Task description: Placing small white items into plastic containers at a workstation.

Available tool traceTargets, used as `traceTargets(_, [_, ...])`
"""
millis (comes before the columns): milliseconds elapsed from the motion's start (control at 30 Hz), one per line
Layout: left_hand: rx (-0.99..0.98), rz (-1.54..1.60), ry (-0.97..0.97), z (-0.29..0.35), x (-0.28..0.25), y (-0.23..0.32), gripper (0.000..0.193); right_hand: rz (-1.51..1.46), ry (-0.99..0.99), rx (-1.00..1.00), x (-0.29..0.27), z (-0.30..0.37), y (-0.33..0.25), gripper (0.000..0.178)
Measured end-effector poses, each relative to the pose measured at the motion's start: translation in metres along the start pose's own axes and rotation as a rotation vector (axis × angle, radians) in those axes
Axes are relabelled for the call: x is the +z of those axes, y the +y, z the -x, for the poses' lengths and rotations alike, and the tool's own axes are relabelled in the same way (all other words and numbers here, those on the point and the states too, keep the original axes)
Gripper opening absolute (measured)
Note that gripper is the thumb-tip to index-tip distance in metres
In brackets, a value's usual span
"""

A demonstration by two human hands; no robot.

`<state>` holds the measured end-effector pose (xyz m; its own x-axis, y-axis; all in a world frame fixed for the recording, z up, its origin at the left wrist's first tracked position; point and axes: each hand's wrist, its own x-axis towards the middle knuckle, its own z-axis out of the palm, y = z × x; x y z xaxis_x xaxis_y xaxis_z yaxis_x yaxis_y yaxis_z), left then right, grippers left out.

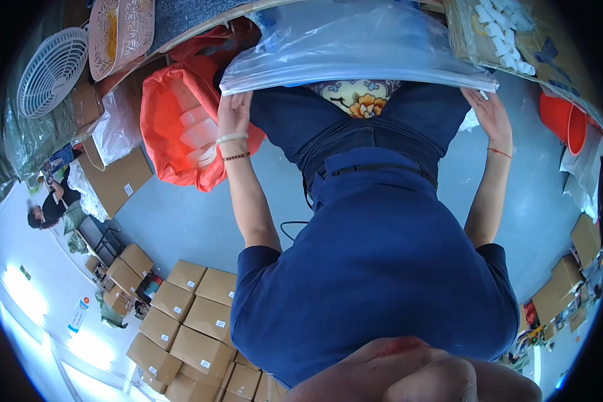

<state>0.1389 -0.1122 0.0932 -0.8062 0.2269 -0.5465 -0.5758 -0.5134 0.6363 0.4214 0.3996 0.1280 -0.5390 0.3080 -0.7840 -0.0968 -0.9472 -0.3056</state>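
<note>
A large clear plastic bag [355, 50] is stretched over the table edge in front of me, its near edge drawn into a long, nearly straight band. My left hand [234, 112] grips the left end of this edge, its fingertips hidden beneath the plastic. At the opposite corner, my right hand [488, 114] is closed on the same edge, with a small white bit showing by its fingers. Bluish content shows dimly through the bag, but I cannot make out what it is. Below the bag's edge, a flowered seat cover [358, 98] shows between my legs.
An open red bag [155, 127] with translucent pieces stands left of my left arm. Farther left are a pink basket [137, 37] and a fan [52, 72]. White tube-like pieces [499, 30] lie at upper right, above a red bucket [561, 119]. Stacked cartons [201, 348] stand behind me.
</note>
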Motion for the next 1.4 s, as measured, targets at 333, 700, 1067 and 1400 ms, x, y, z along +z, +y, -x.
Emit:
traceTargets(333, [-0.462, -0.340, 0.102, -0.134, -0.006, -0.103, 0.072, 1.005, -0.310, -0.130, -0.070, -0.179, 0.014, 0.031])
traceTargets(700, [0.402, -0.442, 0.205, -0.225, 0.075, -0.060, 0.007, 1.798, -0.106, -1.645, 0.050, -0.264, -0.032, 0.037])
traceTargets(1067, [0.072, -2.476, -0.023, -0.244, 0.046, -0.012, 0.048, 1.980, -0.301, -1.371, 0.116, -0.198, 0.011, 0.043])
traceTargets(1400, [0.557, -1.463, 0.075, -0.242, 0.047, -0.027, 0.030, 1.536, -0.590, -1.111, 0.135, -0.311, -0.020, 0.048])
